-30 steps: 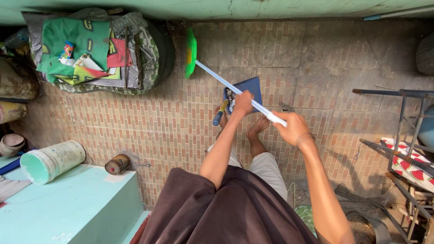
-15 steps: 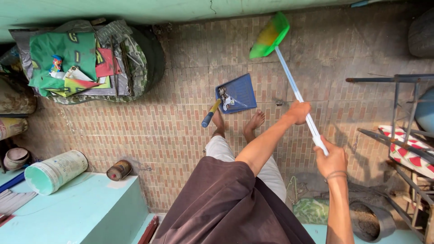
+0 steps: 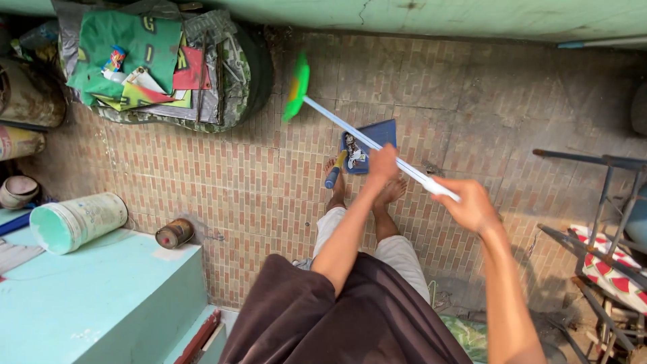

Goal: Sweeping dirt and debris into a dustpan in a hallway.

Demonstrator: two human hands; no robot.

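Both my hands grip a broom with a pale blue-white handle (image 3: pixel 340 126). My left hand (image 3: pixel 383 164) holds the handle mid-way, my right hand (image 3: pixel 470 202) holds its near end. The green broom head (image 3: pixel 296 87) hangs over the brick-tiled floor at the upper left, near a full sack. A blue dustpan (image 3: pixel 381 135) with scraps of litter lies on the floor in front of my bare feet (image 3: pixel 391 191), partly hidden by my left hand. Its yellow and blue handle (image 3: pixel 333 172) points toward my left foot.
A bulging sack of green and red rubbish (image 3: pixel 162 67) leans on the green wall. A turquoise ledge (image 3: pixel 101 296) carries a tipped bucket (image 3: pixel 74 222) and a rusty tin (image 3: pixel 174 233). A metal frame (image 3: pixel 606 195) with a red-patterned cloth (image 3: pixel 613 266) stands at the right.
The broom swung from the upper right back to the left, its head now by the sack. My left hand moved left over the dustpan, and my right hand moved up and left.
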